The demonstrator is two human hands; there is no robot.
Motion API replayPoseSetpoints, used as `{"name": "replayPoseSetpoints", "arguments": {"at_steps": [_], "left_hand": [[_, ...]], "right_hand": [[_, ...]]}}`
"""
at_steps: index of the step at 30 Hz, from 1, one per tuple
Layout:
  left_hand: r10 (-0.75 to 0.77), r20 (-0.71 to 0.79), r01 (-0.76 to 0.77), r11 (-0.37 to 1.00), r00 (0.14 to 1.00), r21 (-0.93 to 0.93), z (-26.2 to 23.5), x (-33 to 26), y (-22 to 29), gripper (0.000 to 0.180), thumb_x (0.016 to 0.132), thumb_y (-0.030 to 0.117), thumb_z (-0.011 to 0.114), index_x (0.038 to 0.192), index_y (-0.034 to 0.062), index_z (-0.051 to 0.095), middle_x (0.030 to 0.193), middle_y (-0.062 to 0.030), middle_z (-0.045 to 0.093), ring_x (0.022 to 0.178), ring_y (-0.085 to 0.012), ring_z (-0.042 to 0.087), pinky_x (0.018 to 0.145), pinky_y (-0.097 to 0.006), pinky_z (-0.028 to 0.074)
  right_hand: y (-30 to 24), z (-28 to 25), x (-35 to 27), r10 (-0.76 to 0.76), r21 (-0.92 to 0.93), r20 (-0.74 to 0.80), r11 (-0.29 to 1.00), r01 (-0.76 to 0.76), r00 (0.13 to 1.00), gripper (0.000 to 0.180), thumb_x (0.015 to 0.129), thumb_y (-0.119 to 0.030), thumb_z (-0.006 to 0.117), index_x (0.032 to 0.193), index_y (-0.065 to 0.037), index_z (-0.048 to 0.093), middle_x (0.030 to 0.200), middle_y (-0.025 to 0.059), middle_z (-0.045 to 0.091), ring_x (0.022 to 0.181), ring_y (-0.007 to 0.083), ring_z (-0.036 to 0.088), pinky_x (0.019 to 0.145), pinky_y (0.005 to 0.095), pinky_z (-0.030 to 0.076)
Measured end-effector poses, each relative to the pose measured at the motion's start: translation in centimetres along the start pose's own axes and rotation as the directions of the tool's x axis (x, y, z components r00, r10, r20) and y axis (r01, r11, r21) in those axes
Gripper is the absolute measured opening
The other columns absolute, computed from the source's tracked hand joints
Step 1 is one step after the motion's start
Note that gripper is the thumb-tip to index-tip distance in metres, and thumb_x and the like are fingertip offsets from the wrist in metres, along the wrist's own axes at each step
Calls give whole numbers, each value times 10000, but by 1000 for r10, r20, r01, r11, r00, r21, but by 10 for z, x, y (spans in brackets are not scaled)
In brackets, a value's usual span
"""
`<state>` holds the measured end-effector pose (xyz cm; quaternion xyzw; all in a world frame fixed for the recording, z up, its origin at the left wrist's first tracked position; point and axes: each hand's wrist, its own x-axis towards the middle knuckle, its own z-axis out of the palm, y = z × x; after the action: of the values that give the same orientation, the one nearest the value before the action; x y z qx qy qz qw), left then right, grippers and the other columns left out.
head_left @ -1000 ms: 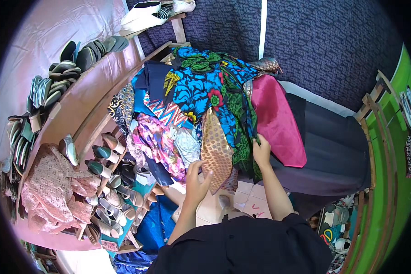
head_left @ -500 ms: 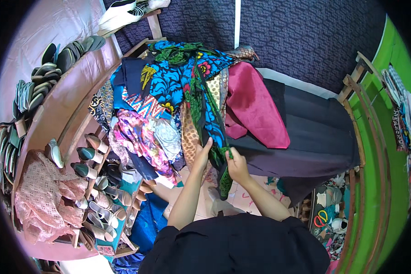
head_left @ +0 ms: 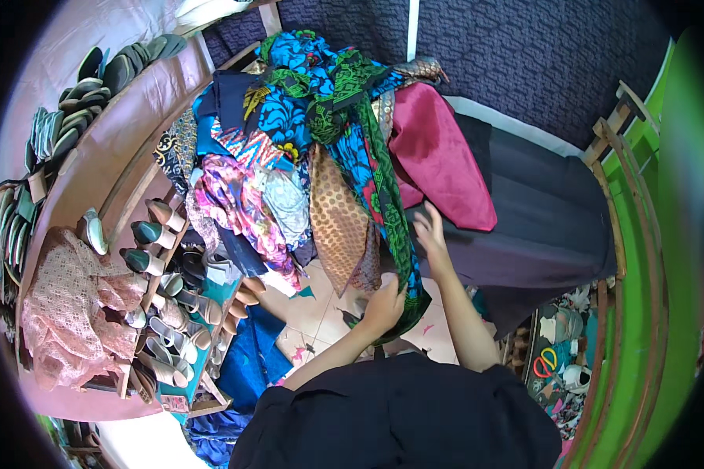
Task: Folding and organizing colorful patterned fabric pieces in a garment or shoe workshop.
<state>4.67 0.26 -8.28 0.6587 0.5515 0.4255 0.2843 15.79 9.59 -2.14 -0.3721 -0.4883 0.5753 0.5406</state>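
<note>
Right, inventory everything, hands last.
Patterned cloth: one, blue, green, centre
Dotted cloth: at least one, gold, centre
Shiny cloth: one, magenta, centre right
Floral cloth: one, pink, centre left
Crumpled cloth: one, silver, centre left
Broad cloth: one, dark grey, right
Lace cloth: one, pink, left
Shoes: many, mixed colours, lower left
Shoe soles: many, mostly dark, upper left
Plain fabric: some, blue, lower left
Looped handles: two, red, yellow, lower right
Wall covering: one, dark purple, top
Wall: one, green, right
Shirt: one, black, bottom
Left hand: one, bare, on the patterned cloth
Right hand: one, bare, beside it
</note>
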Motion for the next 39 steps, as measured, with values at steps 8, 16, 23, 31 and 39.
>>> {"name": "replayPoseSetpoints", "arguments": {"at_steps": [8,16,23,31,39], "left_hand": [[36,276,-11,996,961,-93,-4,-7,-16,456,859,273,492,1182,-17,352,967,-243,512,891,-342,524,810,-382,399],[2,-502,-68,991,865,-114,-53,23,-27,514,769,122,577,1211,-21,358,1055,-140,420,991,-244,412,899,-343,316],[325,-565,-134,926,759,352,-35,48,0,732,716,174,661,1251,-67,224,1258,-229,222,1180,-343,240,994,-411,201],[544,30,-544,839,839,10,33,51,85,740,604,284,737,1216,48,394,1228,-176,353,1140,-337,338,962,-411,266],[512,610,-327,858,606,-395,84,16,144,324,704,224,664,962,39,598,790,-132,594,706,-273,572,627,-334,432]], "right_hand": [[13,11,-8,-78,-275,-55,959,60,995,234,900,-141,402,985,27,541,798,45,569,729,108,476,693,266,397],[89,-231,-173,-265,-766,-594,474,-434,759,269,849,-162,407,1011,5,542,896,241,577,866,361,565,723,400,424],[4,-228,-217,-365,-673,-636,694,-257,680,232,832,-92,507,1014,45,547,858,102,604,791,140,546,728,255,420],[-81,-149,-183,-388,-844,-195,534,48,901,245,603,21,599,847,12,607,728,141,566,682,261,557,618,295,431],[-124,-153,-204,-302,-843,4,512,166,953,204,583,24,580,780,-25,579,689,118,583,562,225,537,519,284,405]]}}
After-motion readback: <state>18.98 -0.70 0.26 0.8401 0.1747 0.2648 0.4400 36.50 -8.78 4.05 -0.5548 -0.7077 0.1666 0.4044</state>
